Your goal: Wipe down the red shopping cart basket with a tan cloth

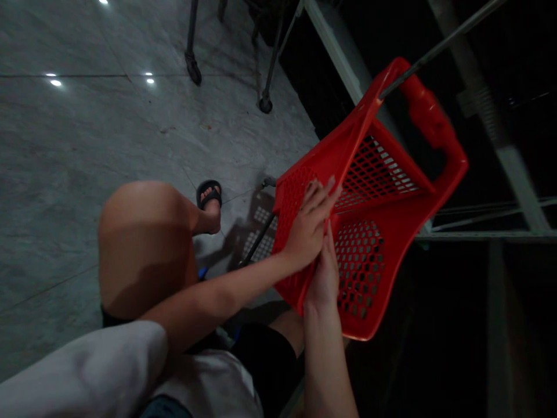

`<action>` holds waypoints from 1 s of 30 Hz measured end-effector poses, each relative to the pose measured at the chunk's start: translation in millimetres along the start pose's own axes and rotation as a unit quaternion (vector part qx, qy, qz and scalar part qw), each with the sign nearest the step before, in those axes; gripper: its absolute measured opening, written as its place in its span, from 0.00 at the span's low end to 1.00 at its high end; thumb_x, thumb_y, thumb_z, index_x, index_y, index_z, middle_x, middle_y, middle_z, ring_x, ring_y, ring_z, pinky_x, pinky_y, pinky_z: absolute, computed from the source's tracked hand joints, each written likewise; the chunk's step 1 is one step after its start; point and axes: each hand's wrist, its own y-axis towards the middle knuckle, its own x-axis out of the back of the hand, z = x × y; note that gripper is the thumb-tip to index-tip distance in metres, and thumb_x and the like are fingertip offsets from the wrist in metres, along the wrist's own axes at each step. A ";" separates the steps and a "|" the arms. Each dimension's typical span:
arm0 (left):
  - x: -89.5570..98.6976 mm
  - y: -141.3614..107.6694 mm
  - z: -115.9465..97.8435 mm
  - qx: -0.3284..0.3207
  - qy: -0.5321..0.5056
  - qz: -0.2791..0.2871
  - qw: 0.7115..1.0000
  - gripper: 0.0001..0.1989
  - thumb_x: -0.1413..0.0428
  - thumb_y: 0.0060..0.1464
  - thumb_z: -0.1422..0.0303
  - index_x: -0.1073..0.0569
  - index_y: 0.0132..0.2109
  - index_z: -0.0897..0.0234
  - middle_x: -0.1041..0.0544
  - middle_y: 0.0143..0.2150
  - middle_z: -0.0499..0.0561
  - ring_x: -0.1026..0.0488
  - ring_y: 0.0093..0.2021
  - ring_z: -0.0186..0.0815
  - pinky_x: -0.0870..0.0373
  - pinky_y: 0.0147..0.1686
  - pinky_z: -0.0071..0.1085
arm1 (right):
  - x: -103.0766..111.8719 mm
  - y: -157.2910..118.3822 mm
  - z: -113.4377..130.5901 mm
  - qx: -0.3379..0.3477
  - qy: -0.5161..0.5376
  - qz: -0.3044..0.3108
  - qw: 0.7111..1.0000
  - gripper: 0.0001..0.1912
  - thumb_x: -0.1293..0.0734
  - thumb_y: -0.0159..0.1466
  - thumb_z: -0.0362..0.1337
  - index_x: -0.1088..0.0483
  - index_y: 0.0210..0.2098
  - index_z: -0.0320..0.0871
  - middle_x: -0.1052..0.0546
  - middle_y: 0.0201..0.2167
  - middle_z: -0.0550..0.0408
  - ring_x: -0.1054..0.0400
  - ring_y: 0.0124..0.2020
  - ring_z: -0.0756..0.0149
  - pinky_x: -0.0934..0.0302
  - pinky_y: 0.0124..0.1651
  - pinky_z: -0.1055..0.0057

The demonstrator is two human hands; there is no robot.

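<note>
A red plastic basket (374, 261) with lattice walls and a looped handle stands tilted at the right of centre. My left hand (308, 226) lies on its near wall and rim, with the fingers stretched and somewhat spread. Close beside it, my right hand (324, 278) rests along the same rim on the basket's inner side. Its visible fingers are straight, pointing up and touching the rim, and the rest are hidden. A thin metal rod (435, 49) meets the basket's upper corner by the handle. No items show inside the basket.
Metal legs with casters (192, 68) stand on the grey tiled floor (87, 145) at the top. A bare knee (139, 232) and a foot in a black sandal (209, 196) are at the left. Pale metal frame bars (483, 235) cross the dark area at the right.
</note>
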 end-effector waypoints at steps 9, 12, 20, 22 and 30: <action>33.3 -31.5 76.7 0.091 -0.029 0.019 0.995 0.32 0.56 0.61 0.80 0.29 0.69 0.57 0.35 0.74 0.51 0.40 0.76 0.37 0.48 0.77 0.51 | -9.2 7.6 -6.6 0.080 0.072 0.019 0.994 0.29 0.32 0.66 0.43 0.31 0.67 0.55 0.27 0.68 0.58 0.31 0.68 0.61 0.46 0.75 0.51; 48.3 -123.5 21.2 0.117 -0.002 0.038 0.992 0.31 0.54 0.68 0.75 0.38 0.74 0.51 0.39 0.77 0.49 0.43 0.76 0.37 0.47 0.77 0.48 | -5.2 11.3 -7.7 0.077 0.070 0.014 0.994 0.29 0.31 0.66 0.43 0.31 0.66 0.56 0.25 0.66 0.58 0.30 0.66 0.60 0.46 0.75 0.49; 23.6 -86.0 -48.1 -0.007 0.013 0.049 0.999 0.30 0.57 0.72 0.71 0.42 0.75 0.41 0.47 0.79 0.37 0.50 0.79 0.40 0.55 0.80 0.47 | -1.6 8.9 -4.2 0.062 0.126 0.072 0.988 0.26 0.41 0.71 0.46 0.29 0.65 0.50 0.29 0.69 0.55 0.35 0.70 0.66 0.52 0.78 0.55; 15.3 -32.9 -22.6 -0.034 0.009 0.033 0.999 0.28 0.55 0.70 0.71 0.35 0.72 0.42 0.44 0.78 0.36 0.50 0.79 0.43 0.57 0.80 0.51 | -2.5 7.6 -3.4 0.067 0.149 0.090 0.983 0.28 0.46 0.73 0.49 0.30 0.65 0.48 0.30 0.70 0.54 0.37 0.71 0.66 0.52 0.78 0.56; 35.7 -71.2 -16.0 -0.085 0.045 0.102 0.990 0.27 0.53 0.71 0.69 0.35 0.72 0.40 0.42 0.78 0.39 0.51 0.79 0.42 0.54 0.79 0.52 | 3.4 16.3 -7.6 0.021 0.200 0.094 0.975 0.33 0.49 0.73 0.57 0.29 0.64 0.47 0.26 0.67 0.51 0.35 0.70 0.63 0.50 0.77 0.52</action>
